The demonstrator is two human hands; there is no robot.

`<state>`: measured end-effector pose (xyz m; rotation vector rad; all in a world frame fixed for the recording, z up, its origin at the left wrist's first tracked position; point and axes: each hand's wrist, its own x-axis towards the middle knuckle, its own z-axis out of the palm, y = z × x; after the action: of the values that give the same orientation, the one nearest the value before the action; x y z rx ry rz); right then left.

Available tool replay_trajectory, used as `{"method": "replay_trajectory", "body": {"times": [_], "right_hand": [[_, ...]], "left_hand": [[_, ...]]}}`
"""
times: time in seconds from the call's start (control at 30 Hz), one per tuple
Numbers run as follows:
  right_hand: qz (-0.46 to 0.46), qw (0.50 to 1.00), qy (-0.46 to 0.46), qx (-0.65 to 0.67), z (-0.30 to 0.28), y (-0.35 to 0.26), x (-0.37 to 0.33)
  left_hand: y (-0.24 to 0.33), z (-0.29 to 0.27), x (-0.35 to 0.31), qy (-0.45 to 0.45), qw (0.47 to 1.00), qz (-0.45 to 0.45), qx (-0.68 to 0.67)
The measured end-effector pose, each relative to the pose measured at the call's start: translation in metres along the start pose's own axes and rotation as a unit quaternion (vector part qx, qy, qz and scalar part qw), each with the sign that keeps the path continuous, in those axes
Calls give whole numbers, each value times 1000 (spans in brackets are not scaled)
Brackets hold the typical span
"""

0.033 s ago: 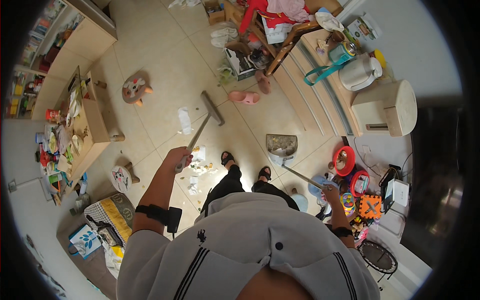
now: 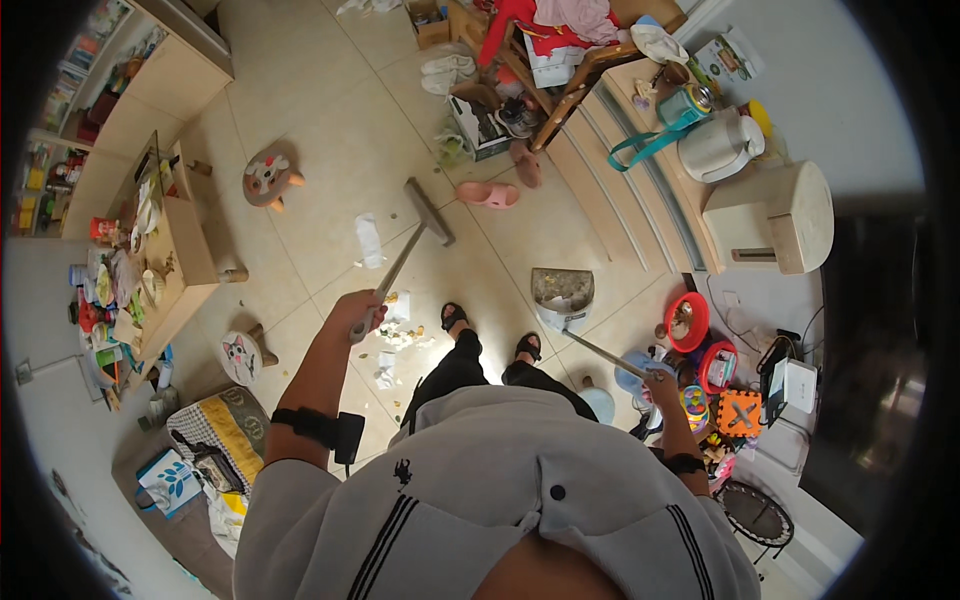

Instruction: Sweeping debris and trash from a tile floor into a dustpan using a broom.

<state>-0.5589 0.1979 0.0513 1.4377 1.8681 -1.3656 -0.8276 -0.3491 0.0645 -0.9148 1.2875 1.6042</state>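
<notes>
I can see the left hand [image 2: 356, 315] wrapped round the handle of the broom [image 2: 430, 212], its head at the floor [image 2: 330, 155] near a pink slipper [image 2: 487, 195]. The right hand [image 2: 660, 386] grips the handle of the dustpan [image 2: 563, 298], which sits ahead of the right foot [image 2: 529, 347] with debris inside. White paper [image 2: 369, 240] lies left of the broom; crumbs [image 2: 402, 338] are scattered beside the left foot [image 2: 454, 317].

Left arm [image 2: 322, 385] extended forward, left fingers [image 2: 376, 318] curled round, right arm [image 2: 681, 432] angled outward, right fingers [image 2: 655, 380] curled in.

Debris [image 2: 562, 284] apparently lies in dustpan [image 2: 561, 322].
</notes>
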Motion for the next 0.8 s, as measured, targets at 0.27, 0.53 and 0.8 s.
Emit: {"method": "replay_trajectory", "body": {"times": [0.27,0.53,0.8], "right_hand": [[20,1000,-7,-13,13,-1,-5],[34,998,-5,-48,13,0,-6],[41,998,-9,-48,1,-9,-15]], "left_hand": [[67,-12,66,-93,991,-78,-54],[63,-51,62,-140,960,-78,-231],[33,-74,-3,12,983,-56,-176]]}}
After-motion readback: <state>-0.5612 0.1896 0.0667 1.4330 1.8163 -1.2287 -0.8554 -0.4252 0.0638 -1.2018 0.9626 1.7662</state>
